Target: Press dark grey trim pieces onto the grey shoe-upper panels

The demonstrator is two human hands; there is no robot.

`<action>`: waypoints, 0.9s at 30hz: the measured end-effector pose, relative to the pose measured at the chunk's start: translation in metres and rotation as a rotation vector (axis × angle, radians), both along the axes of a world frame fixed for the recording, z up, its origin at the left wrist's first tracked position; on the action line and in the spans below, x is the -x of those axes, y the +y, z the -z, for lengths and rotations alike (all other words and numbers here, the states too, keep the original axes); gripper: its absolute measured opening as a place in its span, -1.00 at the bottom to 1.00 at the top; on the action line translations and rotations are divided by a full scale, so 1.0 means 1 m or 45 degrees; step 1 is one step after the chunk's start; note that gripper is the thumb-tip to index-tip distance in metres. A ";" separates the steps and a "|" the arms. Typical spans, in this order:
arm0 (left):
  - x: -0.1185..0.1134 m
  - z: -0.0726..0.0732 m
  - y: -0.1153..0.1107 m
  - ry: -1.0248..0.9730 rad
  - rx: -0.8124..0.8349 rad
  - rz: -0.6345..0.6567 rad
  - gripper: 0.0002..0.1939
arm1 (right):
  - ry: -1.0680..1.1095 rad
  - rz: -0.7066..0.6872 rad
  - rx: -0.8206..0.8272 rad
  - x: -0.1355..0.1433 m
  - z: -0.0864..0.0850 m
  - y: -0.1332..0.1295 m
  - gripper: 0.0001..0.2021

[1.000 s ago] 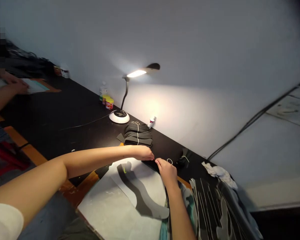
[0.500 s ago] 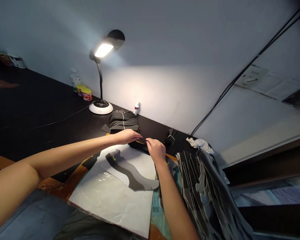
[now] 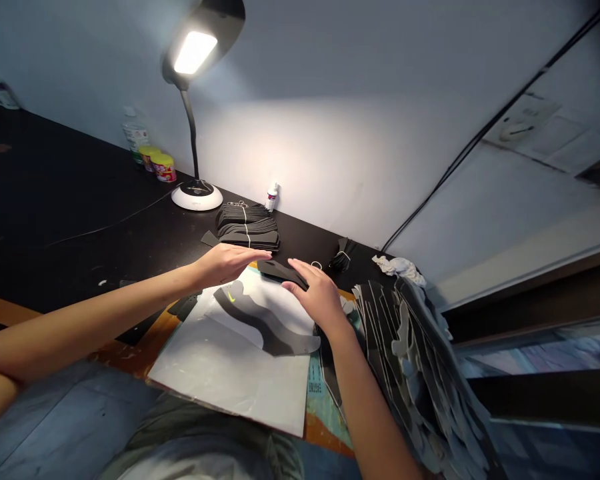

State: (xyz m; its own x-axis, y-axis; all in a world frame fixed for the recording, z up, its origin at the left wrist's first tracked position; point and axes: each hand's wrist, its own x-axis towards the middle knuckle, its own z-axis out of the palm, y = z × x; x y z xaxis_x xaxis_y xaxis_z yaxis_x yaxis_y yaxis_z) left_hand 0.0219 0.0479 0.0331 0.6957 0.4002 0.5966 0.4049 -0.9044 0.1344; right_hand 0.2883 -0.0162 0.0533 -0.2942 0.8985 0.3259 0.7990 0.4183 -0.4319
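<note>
My left hand (image 3: 227, 262) reaches in from the left with its fingers stretched out, at the left end of a small stack of dark strips (image 3: 275, 269). Nothing shows in it. Over the right end of that stack is my right hand (image 3: 320, 297), thumb and fingers apart; whether it touches the strips I cannot tell. Just beyond its fingers lies a thin white ring (image 3: 317, 265). In front of both hands, a curved grey-and-black piece (image 3: 265, 323) with a small yellow-green swoosh rests on a white sheet-covered board (image 3: 225, 377).
A banded bundle of dark strips (image 3: 247, 229) lies behind my left hand, and a smaller bundle (image 3: 341, 257) at right. Many grey-black pieces (image 3: 385, 333) are heaped at the right. A lit lamp (image 3: 197, 195), small white bottle (image 3: 272, 198) and crumpled cloth (image 3: 400, 269) stand near the wall.
Both hands have opened out from bent fingers, uncovering the small dark stack between them. My left hand has drawn back leftward. A white ring now shows beyond my right hand. The view has shifted.
</note>
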 end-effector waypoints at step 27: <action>0.037 0.024 -0.001 -0.194 1.798 0.065 -0.68 | 0.402 -0.086 0.583 0.067 0.038 -0.023 -0.80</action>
State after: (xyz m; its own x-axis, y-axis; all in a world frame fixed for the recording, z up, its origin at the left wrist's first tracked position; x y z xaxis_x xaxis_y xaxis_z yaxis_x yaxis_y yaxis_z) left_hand -0.0150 0.0473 0.0093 0.6934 0.6900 -0.2074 0.2765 0.0109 0.9609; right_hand 0.2217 -0.0395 0.0149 -0.3072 0.9516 -0.0113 0.5794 0.1776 -0.7954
